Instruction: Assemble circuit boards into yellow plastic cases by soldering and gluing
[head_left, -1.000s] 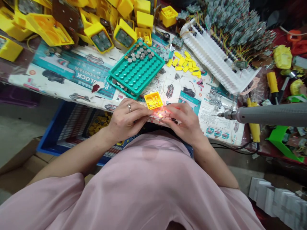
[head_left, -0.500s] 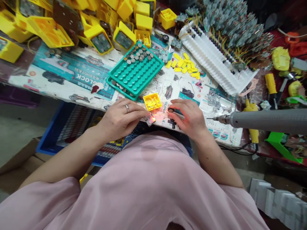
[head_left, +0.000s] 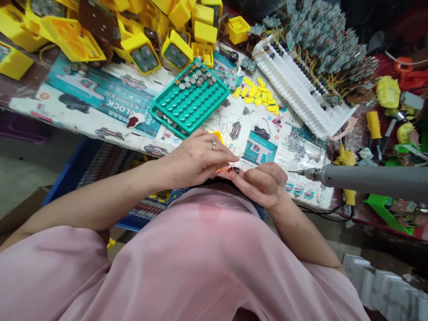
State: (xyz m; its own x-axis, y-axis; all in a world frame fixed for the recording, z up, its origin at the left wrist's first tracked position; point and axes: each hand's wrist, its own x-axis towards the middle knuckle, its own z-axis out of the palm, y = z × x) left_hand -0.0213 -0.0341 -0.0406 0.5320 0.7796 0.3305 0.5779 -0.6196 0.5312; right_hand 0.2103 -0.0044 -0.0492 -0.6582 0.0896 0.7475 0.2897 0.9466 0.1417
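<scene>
My left hand, a ring on one finger, is closed low over the table's front edge. Under its fingers a bit of the small lit circuit board glows orange; the rest of the board is hidden. Just behind that hand a yellow plastic casing shows only one corner. My right hand is closed, its fingers curled, with a small round black part at the thumb and fingertip. Both hands' fingertips nearly meet around this part.
Behind the hands lies a green tray with button cells. Small yellow pieces and a white foam rack of wired parts are beyond. A grey electric screwdriver points in from the right. Yellow casings pile up at the back left.
My left hand has moved right, now covering most of the yellow casing. My right hand has curled and turned, bringing the round black part toward the left fingertips.
</scene>
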